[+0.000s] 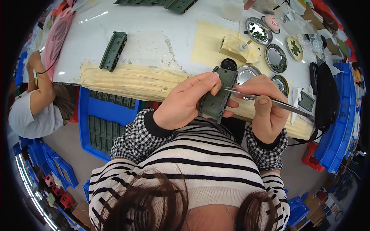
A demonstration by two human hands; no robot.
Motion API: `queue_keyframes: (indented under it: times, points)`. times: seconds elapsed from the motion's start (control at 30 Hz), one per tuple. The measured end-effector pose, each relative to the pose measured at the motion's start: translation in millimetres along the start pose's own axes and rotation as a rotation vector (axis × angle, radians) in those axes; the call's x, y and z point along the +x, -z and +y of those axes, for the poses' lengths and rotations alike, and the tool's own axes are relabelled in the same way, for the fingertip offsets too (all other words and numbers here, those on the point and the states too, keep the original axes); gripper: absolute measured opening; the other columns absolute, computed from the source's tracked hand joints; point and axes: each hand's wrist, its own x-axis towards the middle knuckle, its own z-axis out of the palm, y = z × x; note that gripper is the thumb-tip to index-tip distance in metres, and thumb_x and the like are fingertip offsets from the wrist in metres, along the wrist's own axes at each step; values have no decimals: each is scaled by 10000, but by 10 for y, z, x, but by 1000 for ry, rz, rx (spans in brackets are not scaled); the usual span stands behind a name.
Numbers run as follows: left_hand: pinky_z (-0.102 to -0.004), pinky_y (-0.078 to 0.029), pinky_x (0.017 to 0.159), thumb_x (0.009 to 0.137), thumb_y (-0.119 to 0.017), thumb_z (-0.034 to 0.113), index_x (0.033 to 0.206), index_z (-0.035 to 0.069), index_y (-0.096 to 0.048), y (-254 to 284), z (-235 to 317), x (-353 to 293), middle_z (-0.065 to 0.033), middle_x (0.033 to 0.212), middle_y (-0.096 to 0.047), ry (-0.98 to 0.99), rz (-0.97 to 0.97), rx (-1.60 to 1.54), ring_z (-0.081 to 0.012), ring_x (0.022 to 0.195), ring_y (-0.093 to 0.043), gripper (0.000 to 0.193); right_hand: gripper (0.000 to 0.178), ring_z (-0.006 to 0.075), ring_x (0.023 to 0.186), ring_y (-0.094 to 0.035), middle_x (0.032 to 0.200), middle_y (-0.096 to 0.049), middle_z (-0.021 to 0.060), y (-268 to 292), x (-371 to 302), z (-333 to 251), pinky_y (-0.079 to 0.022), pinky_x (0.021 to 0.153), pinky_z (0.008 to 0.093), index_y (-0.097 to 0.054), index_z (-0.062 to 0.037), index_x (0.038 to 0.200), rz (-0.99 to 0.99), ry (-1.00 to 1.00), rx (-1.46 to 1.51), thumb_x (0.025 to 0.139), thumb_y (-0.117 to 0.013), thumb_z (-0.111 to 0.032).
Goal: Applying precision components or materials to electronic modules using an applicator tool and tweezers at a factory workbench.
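Near the table's front edge my left hand (187, 98) is closed around a dark green model tank hull (214, 101) with tracks along its side. The thumb lies on top and some fingertips show past the far side. My right hand (268, 104) pinches metal tweezers (283, 104), whose tips touch or hover just over the hull's right edge. Whether a small part sits between the tips is too small to tell. Beyond the hull are a small black round dish (229, 64) and a silver round tin (248, 73).
Round tins (276, 57) with small green parts stand at the right, beside a yellow-wrapped block (237, 49). Another green hull (113, 51) lies at the left on the white table (150, 23). A blue crate (83, 115) holds several hulls below. Another person (36, 100) sits at far left.
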Motion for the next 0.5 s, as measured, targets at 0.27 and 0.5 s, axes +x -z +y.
queue_keyframes:
  times: [0.27, 0.5]
  points:
    - [-437, -590, 830, 1042, -332, 314, 827, 46, -430, -23, 10, -19, -160, 1019, -577, 21, 18, 22, -297, 995, -641, 357, 151, 157, 729, -577, 842, -653, 97, -43, 5, 16, -464, 655, 264, -667, 30, 987, -24, -74, 70, 921, -558, -51]
    - [-439, -587, 834, 1039, -340, 319, 832, 40, -440, -40, 16, -25, -167, 1025, -582, 31, 49, 6, -309, 995, -641, 361, 140, 161, 715, -578, 847, -656, 96, -43, 19, -2, -468, 651, 261, -673, 27, 977, -41, -89, 48, 909, -570, -40]
